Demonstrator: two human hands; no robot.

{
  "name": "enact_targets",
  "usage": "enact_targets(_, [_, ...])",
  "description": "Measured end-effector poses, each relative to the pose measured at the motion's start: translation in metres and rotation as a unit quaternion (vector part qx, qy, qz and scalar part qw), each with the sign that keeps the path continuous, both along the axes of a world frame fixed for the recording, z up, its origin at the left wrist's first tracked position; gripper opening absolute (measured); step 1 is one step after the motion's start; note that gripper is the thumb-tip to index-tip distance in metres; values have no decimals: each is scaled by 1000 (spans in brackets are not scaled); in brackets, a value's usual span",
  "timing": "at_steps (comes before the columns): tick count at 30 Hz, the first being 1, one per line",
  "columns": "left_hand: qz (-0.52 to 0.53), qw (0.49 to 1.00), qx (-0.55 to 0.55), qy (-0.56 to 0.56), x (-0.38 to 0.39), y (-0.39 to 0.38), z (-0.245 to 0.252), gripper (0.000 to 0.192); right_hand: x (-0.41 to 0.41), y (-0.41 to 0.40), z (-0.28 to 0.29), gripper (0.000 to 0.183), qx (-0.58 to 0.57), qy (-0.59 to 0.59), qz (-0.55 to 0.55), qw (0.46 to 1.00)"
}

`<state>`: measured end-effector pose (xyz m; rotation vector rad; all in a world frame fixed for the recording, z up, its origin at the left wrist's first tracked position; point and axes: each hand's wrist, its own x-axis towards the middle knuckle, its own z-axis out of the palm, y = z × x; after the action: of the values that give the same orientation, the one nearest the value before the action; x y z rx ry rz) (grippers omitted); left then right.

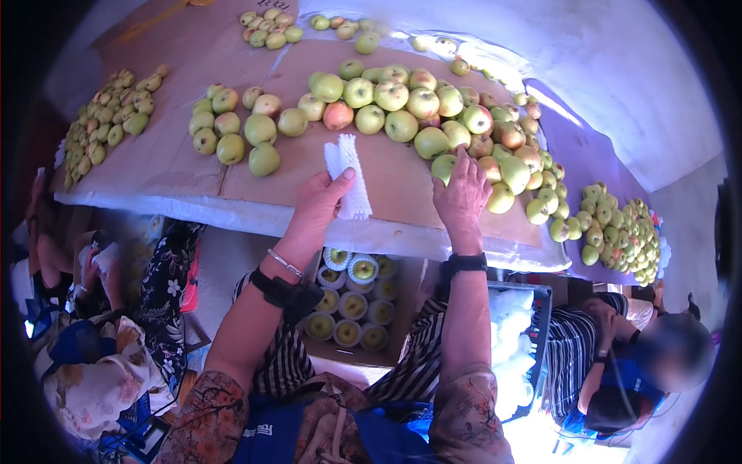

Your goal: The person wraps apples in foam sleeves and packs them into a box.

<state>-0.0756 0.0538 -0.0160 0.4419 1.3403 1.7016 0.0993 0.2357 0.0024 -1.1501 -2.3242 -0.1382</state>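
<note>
My left hand [326, 196] grips a folded white foam fruit net [351, 177] between thumb and fingers, above the cardboard-covered table [278, 185]. At the near edge of a long pile of green and reddish apples [401, 126] is my right hand [464, 191]. Its fingers reach over a green apple [443, 167]; whether they grip one is hidden from me. Below the table edge, between my knees, a cardboard box [333, 352] holds apples in white foam nets [353, 305].
A dark plastic crate [542, 325] of white foam nets [513, 348] stands by my right leg. More apples lie heaped at the table's left [110, 119] and right [620, 232]. One person [614, 371] sits at my right, another [104, 371] at my left.
</note>
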Motion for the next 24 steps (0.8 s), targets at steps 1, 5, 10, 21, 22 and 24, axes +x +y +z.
enact_targets(1, [-29,999,-16,14,0,2,-1,34,-1,3,-5,69,-4,0,4,1000])
enact_targets(5, [-25,999,36,-26,4,5,6,33,-1,19,-13,71,4,-95,-6,995])
enact_targets(10, [28,998,56,-13,-14,-8,-2,29,-12,-6,14,47,-43,-86,5,995])
enact_targets(21, [106,993,-14,-53,-3,-35,18,31,-13,-53,17,59,-178,-21,115,977])
enact_targets(22, [103,994,-2,-42,-2,-39,20,34,-9,-55,16,61,-213,4,121,970])
enact_targets(24, [103,994,11,-30,4,-48,26,37,-6,-62,11,60,-210,12,117,971])
